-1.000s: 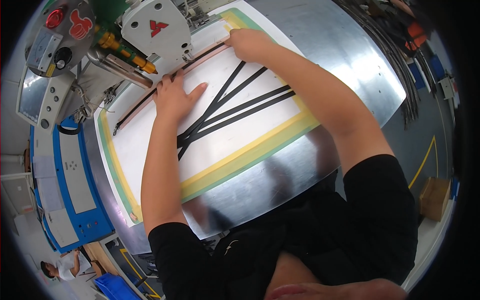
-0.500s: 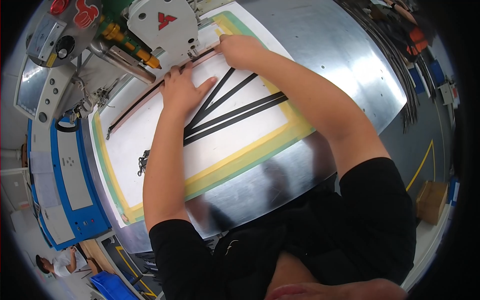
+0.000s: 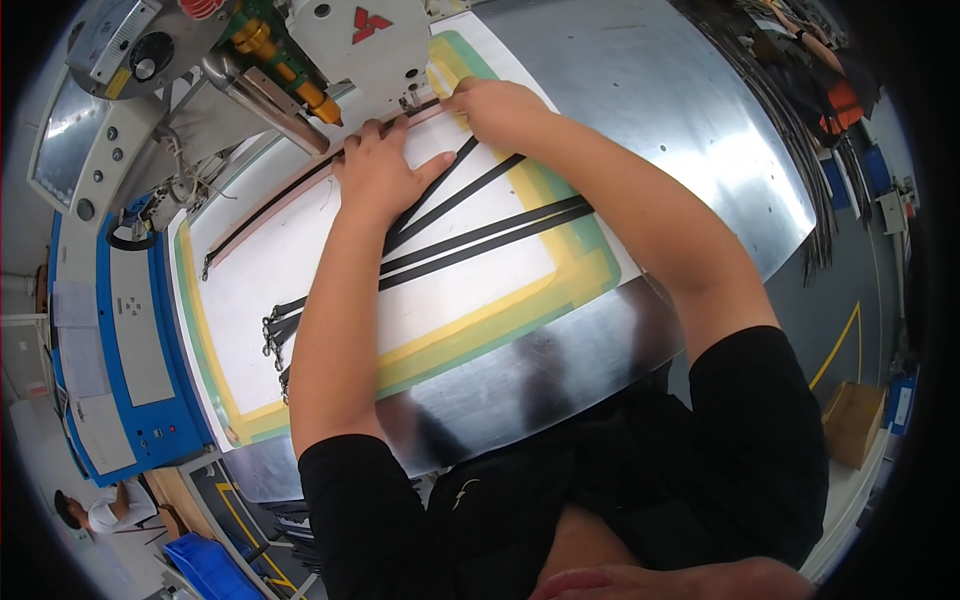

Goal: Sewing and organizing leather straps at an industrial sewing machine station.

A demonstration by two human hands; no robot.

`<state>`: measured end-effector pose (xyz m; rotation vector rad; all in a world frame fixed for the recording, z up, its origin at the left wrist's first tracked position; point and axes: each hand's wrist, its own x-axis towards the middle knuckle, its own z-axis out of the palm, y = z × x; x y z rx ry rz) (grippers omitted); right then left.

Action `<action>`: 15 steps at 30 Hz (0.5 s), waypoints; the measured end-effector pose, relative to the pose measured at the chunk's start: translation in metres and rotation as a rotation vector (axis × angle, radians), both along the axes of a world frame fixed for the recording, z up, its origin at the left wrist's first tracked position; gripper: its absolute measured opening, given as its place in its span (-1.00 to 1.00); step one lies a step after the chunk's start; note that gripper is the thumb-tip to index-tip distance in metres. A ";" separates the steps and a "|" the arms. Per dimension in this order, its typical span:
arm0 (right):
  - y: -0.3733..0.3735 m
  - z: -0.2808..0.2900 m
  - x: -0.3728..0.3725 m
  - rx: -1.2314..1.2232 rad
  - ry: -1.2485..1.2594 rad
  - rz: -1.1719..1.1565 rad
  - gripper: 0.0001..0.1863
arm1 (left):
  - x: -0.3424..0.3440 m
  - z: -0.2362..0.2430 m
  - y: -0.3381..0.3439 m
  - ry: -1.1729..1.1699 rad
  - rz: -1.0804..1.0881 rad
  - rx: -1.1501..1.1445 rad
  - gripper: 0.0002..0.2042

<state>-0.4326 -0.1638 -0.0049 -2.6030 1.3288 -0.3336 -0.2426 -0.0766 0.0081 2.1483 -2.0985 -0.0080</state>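
Observation:
A long black strap (image 3: pixel 267 214) with a small metal clasp at its left end lies along a pinkish strip near the far side of a white board (image 3: pixel 430 320). My left hand (image 3: pixel 380 178) rests over the strap with its fingers spread and thumb stretched to the right. Toward the strap's right end, my right hand (image 3: pixel 490 108) has thumb and fingers closed on it; the fingertips are partly hidden. Several more black straps (image 3: pixel 470 238) fan out across the board under my forearms, their metal clasps (image 3: pixel 270 330) gathered at the left.
Just beyond my hands stands a white sewing machine head (image 3: pixel 350 40), with a brass-coloured fitting (image 3: pixel 290 75) to its left. The board sits on a shiny metal table (image 3: pixel 640 110). A blue cabinet (image 3: pixel 135 370) stands left, and a person (image 3: pixel 105 510) is at far lower left.
The board has shifted slightly left on the metal table, carrying the straps along. Both hands stay at the far strap in much the same pose. The clasps at the left look more spread out.

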 end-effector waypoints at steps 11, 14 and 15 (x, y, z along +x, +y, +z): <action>0.021 -0.003 0.017 -0.062 -0.039 0.033 -0.60 | 0.017 0.003 0.010 -0.039 0.003 0.021 -0.20; 0.021 -0.005 0.019 -0.064 -0.059 0.045 -0.60 | 0.044 -0.001 0.028 -0.032 -0.078 -0.015 -0.27; 0.022 -0.003 0.021 -0.064 -0.060 0.046 -0.60 | 0.059 0.001 0.038 -0.055 -0.137 -0.050 -0.34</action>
